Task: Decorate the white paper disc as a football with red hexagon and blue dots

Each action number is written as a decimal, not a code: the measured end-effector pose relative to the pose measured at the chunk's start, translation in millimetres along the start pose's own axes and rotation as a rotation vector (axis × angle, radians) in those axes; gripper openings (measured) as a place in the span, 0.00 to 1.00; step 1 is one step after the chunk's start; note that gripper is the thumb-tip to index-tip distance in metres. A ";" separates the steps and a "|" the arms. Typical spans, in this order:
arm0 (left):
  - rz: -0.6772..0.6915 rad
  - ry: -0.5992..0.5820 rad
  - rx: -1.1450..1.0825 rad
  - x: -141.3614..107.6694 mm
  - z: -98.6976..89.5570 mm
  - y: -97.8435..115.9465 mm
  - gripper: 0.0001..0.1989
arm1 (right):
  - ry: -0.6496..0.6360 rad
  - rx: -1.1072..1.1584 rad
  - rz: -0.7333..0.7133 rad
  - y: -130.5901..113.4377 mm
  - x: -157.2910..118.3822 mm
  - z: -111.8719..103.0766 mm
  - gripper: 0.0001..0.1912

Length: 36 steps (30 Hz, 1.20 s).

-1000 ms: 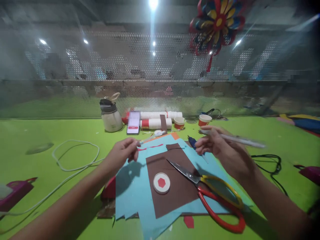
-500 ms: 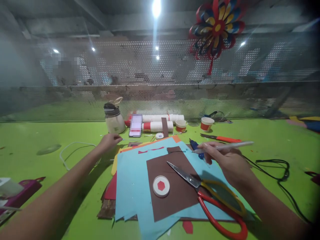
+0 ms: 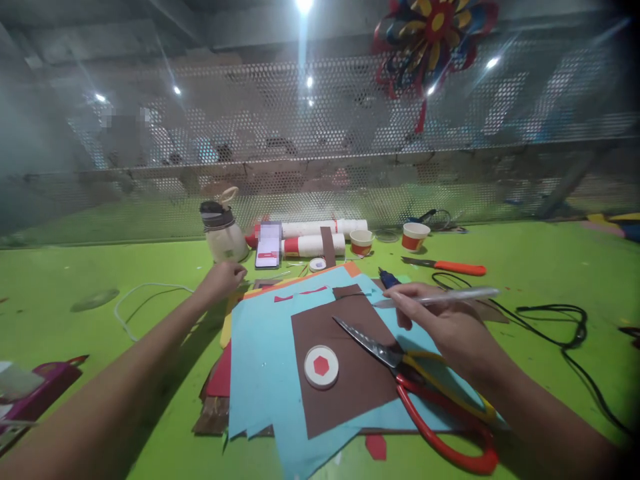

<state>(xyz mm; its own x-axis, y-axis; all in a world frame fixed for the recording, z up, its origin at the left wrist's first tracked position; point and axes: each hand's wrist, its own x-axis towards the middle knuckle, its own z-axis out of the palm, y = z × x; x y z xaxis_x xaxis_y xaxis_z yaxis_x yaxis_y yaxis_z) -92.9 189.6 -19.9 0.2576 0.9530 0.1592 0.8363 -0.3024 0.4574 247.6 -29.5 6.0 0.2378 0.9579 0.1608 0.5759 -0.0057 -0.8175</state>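
A pale, slim pen (image 3: 463, 294) rests in my right hand (image 3: 440, 320), pinched between thumb and fingers. Its tip points left, above the light blue paper (image 3: 260, 360). My left hand (image 3: 221, 283) is closed beyond the stack's upper left; what its curled fingers hold, if anything, is hidden. Brown paper (image 3: 350, 413) lies on the blue sheets. On it sits a round white disc (image 3: 321, 383) bearing a red hexagon (image 3: 321, 365). Large scissors (image 3: 383, 352) with red and yellow handles lie partly open, blades toward the upper left. A narrow red strip (image 3: 284, 299) lies near the paper's top.
Behind the papers stand a bottle (image 3: 225, 240), a phone (image 3: 269, 248), stacked paper cups (image 3: 313, 247) on their side and two small cups, one red and white (image 3: 415, 239). An orange-handled knife (image 3: 457, 267) and black cable (image 3: 550, 337) lie right. A purple power strip (image 3: 47, 390) is left.
The view has tilted and shifted slightly. My left fingers have curled in more. My right hand, still holding the pen, has moved slightly left, bringing the tip left over the blue paper.
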 end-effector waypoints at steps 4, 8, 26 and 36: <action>0.120 0.025 0.072 -47.0 -6.9 31.7 0.13 | -0.052 0.112 -0.008 -0.4 -3.7 9.2 0.14; 0.310 -0.107 0.007 -103.8 5.2 75.7 0.15 | -0.055 0.173 -0.024 -0.2 -4.8 18.0 0.14; 0.541 -0.329 -0.096 -145.0 53.1 101.2 0.35 | -0.331 0.308 0.125 -6.0 -19.4 40.8 0.15; 0.528 -0.378 -0.148 -141.2 57.4 97.8 0.23 | -0.374 0.338 0.157 -1.8 -28.9 47.4 0.16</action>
<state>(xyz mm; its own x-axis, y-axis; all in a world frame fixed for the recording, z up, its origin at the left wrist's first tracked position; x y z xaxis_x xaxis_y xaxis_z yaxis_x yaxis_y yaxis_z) -19.7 26.3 -47.9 0.7889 0.6080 0.0890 0.4832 -0.7033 0.5215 202.6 -43.5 -23.4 -0.0303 0.9903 -0.1357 0.2572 -0.1235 -0.9584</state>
